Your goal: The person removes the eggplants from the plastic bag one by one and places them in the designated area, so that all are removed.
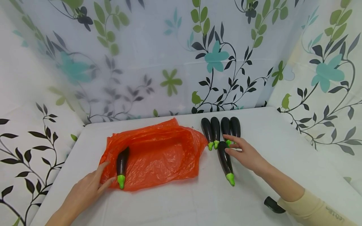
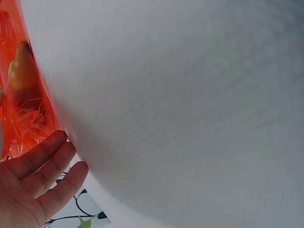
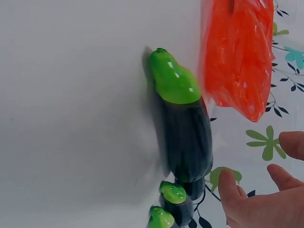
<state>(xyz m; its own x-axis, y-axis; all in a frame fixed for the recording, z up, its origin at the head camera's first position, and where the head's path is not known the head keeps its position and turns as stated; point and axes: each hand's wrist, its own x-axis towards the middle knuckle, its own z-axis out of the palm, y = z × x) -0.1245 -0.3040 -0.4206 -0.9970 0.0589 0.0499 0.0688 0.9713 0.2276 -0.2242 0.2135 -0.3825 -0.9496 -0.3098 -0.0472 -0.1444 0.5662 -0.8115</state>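
An orange-red plastic bag (image 1: 158, 166) lies with its mouth toward the person. One dark eggplant (image 1: 121, 164) with a green stem end lies in its left part. My left hand (image 1: 85, 186) is at the bag's left edge, fingers extended beside that eggplant; the left wrist view shows the fingers (image 2: 50, 164) straight. Right of the bag, another eggplant (image 1: 225, 161) lies in front of several others (image 1: 207, 128), its green end toward the person. My right hand (image 1: 245, 153) hovers by its far end, with fingers spread and loosely bent; a gap shows between them in the right wrist view.
A white table (image 1: 175, 204) carries everything. Behind it and at the sides hangs a patterned cloth (image 1: 141, 62) with leaves and flowers. A short black cylinder (image 1: 273, 204) shows beside the right sleeve.
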